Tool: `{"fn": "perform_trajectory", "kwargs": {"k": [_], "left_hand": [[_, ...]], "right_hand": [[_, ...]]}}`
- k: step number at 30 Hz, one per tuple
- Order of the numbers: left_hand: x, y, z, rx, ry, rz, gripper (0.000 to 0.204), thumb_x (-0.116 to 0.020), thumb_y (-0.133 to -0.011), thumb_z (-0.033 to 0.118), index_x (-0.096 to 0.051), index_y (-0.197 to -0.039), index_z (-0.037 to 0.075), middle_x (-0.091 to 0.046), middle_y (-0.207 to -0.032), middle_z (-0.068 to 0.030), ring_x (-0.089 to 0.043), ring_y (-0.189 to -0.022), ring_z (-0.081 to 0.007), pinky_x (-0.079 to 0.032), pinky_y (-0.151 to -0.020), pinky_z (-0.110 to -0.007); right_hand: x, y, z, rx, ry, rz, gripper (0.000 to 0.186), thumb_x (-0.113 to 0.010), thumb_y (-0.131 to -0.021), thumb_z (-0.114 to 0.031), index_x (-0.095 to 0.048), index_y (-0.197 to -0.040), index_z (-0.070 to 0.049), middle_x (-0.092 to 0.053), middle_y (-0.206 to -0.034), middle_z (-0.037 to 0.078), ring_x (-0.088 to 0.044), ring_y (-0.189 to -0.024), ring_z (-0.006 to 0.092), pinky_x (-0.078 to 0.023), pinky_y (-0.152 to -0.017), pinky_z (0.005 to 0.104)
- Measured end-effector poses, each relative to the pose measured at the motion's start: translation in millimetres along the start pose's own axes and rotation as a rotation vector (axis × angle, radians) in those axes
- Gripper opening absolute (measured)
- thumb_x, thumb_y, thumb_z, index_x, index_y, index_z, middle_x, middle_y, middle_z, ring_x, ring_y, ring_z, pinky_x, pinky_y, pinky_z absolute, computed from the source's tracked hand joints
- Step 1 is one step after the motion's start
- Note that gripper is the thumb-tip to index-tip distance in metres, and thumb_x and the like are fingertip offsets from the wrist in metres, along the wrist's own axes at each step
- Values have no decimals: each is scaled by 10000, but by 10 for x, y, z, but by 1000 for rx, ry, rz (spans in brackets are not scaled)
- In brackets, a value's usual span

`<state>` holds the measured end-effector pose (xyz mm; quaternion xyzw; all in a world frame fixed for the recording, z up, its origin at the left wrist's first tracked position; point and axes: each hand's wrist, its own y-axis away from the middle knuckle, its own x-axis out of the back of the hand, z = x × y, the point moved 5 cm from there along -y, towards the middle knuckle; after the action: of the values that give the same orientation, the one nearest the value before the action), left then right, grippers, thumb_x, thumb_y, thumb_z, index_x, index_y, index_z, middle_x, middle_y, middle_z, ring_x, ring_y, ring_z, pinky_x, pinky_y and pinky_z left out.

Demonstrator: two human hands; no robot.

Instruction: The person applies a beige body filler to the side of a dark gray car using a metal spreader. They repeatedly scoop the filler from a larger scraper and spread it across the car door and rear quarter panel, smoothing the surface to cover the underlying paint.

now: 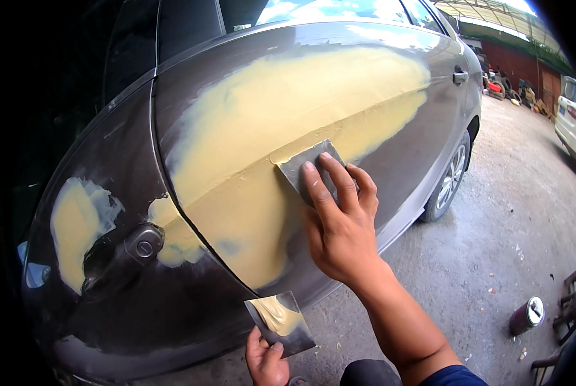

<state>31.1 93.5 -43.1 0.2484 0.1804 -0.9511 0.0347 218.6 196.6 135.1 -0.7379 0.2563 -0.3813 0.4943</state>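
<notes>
Pale yellow body filler point(288, 96) covers much of a dark grey-brown car door point(391, 167). My right hand point(342, 225) presses a grey, square filler spreader point(301, 168) against the panel, its upper edge touching the filler along the door's crease. The fingers lie spread on the spreader's face; the thumb is mostly hidden behind. Lower down, my left hand point(267, 360) pinches a second dark, flat spreader plate point(294, 334) by its corner. A wet smear of filler lies on that plate, which is held apart from the car.
The neighbouring door panel point(127, 283) has more filler patches around its round-lock handle point(144, 244). A tin can point(527, 315) stands on the concrete ground near a dark stool point(567, 309). A white car point(574, 122) is parked at the right. Tyres and clutter line the back wall.
</notes>
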Motion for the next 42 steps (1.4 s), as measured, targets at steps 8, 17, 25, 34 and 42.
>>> {"fn": "perform_trajectory", "kwargs": {"k": [8, 17, 25, 34, 42], "left_hand": [[-12, 6, -22, 2, 5, -3, 686, -423, -773, -77, -271, -1442, -94, -510, -1339, -254, -508, -1257, -311, -362, -1100, -464], [-30, 7, -10, -3, -13, -6, 685, -426, -770, -64, -272, -1436, -103, -509, -1340, -248, -505, -1256, -304, -362, -1102, -459], [-83, 41, -8, 5, 8, -11, 685, -428, -773, -62, -275, -1439, -96, -523, -1332, -240, -511, -1253, -302, -364, -1102, -454], [-64, 87, 41, -1, -6, 11, 688, -435, -770, -58, -288, -1441, -86, -524, -1336, -237, -510, -1259, -306, -352, -1111, -456], [-58, 47, 61, -32, -11, 3, 692, -435, -763, -59, -286, -1437, -93, -518, -1341, -242, -508, -1261, -304, -361, -1105, -453]], "right_hand": [[-87, -106, 0, 39, -16, 55, 540, -607, -826, -93, -526, -1359, -123, -417, -1439, 118, -378, -1222, 426, -339, -987, 528], [-81, 146, 63, 24, -1, -87, 610, -661, -780, -45, -516, -1365, -140, -418, -1437, 117, -381, -1231, 430, -370, -989, 530], [-155, 466, 168, 31, 40, -121, 505, -617, -837, -108, -544, -1335, -141, -448, -1416, 89, -396, -1215, 418, -348, -963, 511], [243, 119, 44, 12, -22, -111, 540, -607, -849, -100, -496, -1377, -119, -422, -1435, 125, -379, -1221, 426, -364, -968, 519], [52, -140, -55, 34, 31, -68, 546, -552, -874, -108, -460, -1412, -105, -393, -1461, 121, -377, -1208, 437, -355, -984, 538]]}}
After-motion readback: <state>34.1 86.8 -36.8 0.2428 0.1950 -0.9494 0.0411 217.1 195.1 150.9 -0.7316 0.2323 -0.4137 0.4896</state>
